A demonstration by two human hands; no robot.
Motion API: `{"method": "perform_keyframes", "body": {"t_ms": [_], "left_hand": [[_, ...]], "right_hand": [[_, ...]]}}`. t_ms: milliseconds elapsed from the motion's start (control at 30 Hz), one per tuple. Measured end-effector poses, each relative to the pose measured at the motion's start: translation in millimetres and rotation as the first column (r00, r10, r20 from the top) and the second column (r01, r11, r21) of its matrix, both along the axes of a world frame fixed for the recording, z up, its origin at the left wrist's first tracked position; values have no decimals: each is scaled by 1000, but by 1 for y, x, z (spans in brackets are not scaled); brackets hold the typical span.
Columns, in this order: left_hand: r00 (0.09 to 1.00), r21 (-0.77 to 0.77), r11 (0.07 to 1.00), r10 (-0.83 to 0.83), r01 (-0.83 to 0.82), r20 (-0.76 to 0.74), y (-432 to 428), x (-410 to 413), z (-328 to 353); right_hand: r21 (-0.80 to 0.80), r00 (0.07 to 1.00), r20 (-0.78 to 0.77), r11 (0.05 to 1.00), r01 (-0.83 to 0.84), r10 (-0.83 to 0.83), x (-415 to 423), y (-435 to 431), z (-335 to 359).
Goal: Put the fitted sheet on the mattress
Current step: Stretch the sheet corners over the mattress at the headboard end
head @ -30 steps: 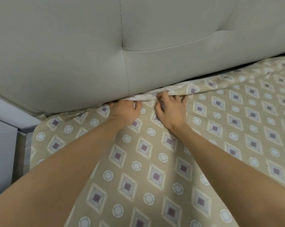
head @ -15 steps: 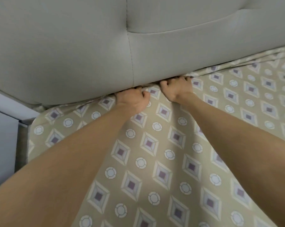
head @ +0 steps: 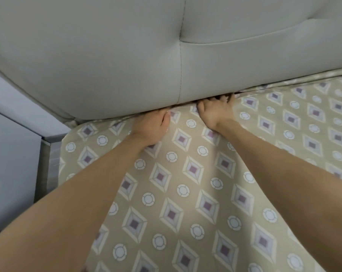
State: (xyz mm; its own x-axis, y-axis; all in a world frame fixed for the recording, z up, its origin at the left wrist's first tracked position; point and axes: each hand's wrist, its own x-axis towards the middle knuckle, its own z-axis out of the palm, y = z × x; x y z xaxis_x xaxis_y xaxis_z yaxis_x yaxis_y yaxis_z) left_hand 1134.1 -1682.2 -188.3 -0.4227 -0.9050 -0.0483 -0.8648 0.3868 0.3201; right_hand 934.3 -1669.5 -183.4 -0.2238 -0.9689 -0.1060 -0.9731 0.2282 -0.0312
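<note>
- A plain grey wall [head: 13, 154] fills the left edge. Open room lies between it and the left side of the bed.
- A narrow grey strip [head: 45, 163] stands upright against the bed's left side. I cannot tell whether it is frame or mattress side.
- The fitted sheet [head: 186, 193], beige with diamonds and rings, lies over the bed top. It wraps round the near left head corner and runs off the bottom and right edges of the view. The mattress itself is hidden under it.
- The padded headboard [head: 107, 55] overhangs the head edge of the bed, leaving only a thin dark gap above the sheet.
- The left hand [head: 150, 128] rests on the sheet at that gap, thumb to the right. Its fingers bend down out of sight under the headboard, so I cannot tell whether they grip cloth.
- Bare sheet shows between the two hands, which lie near each other but apart.
- The right hand [head: 215, 112] lies flat at the head edge, fingers [head: 221, 100] spread and fairly straight, pressing the sheet's edge into the gap. The tips are lost in shadow.
- To the right, the sheet's folded edge [head: 303, 79] follows the headboard's foot.
</note>
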Motion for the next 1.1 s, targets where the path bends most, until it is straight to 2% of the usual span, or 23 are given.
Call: {"method": "perform_keyframes", "body": {"t_ms": [133,233,333,433,533,633,700,767,867,1100], "left_hand": [[991,-81,991,109,-103,76,12,25,1],[978,-79,981,182,-175,100,16,25,8],[961,34,968,243,-249,130,10,13,10],[954,80,959,257,-271,153,-2,8,6],[952,79,962,245,-262,182,-9,4,3],[971,131,967,201,-218,131,-19,12,2],[988,150,980,121,-134,95,-23,29,1],[998,90,995,24,-30,62,-20,46,1],[999,-15,999,-49,49,16,-12,60,-2],[998,12,1000,5,-4,-65,11,89,4]], "right_hand": [[-134,980,77,976,-170,182,43,13,-4],[-241,960,118,945,-220,254,70,16,-6],[-384,945,188,906,-181,269,76,21,-10],[-481,952,236,875,-61,196,76,26,-12],[-412,968,218,911,-25,126,76,23,-10],[-229,980,128,966,-120,152,77,9,-7],[-117,982,105,982,-147,160,80,-4,-2],[-42,983,137,992,-121,126,84,-14,1],[-21,987,128,995,-97,99,87,-18,1],[8,981,100,985,-170,168,110,2,6]]}}
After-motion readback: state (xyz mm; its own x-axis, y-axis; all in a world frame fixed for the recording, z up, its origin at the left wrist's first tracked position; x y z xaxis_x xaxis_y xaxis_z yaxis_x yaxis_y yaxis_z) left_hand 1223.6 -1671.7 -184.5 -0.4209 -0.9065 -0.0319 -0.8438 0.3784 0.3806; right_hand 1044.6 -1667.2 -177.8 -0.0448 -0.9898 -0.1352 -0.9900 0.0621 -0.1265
